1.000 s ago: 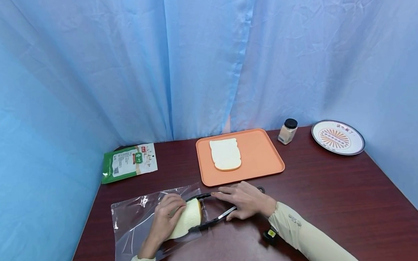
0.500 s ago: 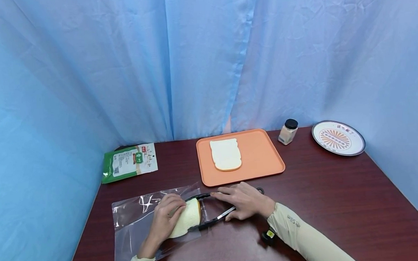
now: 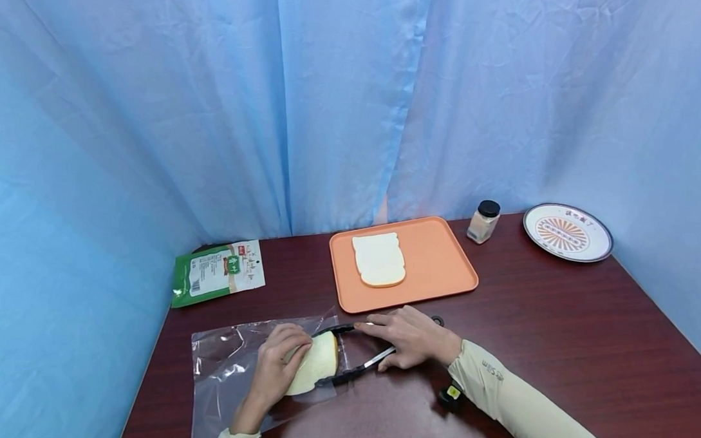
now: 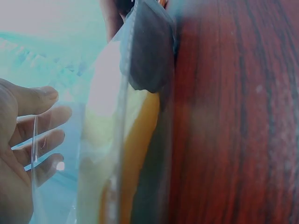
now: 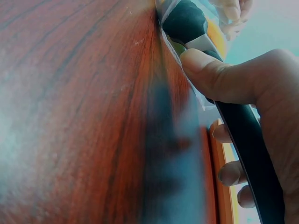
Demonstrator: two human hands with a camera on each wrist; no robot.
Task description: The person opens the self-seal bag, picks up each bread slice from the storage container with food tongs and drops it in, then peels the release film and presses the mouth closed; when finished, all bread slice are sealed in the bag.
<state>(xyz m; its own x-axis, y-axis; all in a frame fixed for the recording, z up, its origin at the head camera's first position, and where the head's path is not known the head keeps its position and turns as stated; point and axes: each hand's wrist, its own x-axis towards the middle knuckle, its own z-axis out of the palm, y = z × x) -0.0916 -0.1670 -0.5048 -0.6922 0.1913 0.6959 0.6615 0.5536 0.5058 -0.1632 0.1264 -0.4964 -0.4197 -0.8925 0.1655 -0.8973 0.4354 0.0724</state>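
Observation:
A clear plastic bag (image 3: 222, 372) lies at the front left with a slice of bread (image 3: 319, 362) inside it. Over the bread, my left hand (image 3: 279, 360) pinches the bag's upper film between thumb and fingers. In the left wrist view the bread (image 4: 135, 140) shows its orange crust through the film, just below the fingertips. My right hand (image 3: 407, 336) grips black-and-silver tongs (image 3: 384, 354), its thumb on the near arm and fingers on the far one. The dark tips of the tongs (image 4: 147, 60) reach into the bag, one on each side of the bread.
An orange tray (image 3: 433, 261) behind the hands bears another bread slice (image 3: 379, 260). At the back right stand a black-capped jar (image 3: 482, 222) and a patterned white plate (image 3: 597, 239). A green and white packet (image 3: 216, 274) lies back left, near the blue curtain (image 3: 346, 103).
The bag has crumpled more and its left edge has shifted slightly right. The bread in it has turned a little flatter to view. Both hands and the tongs stay nearly in place.

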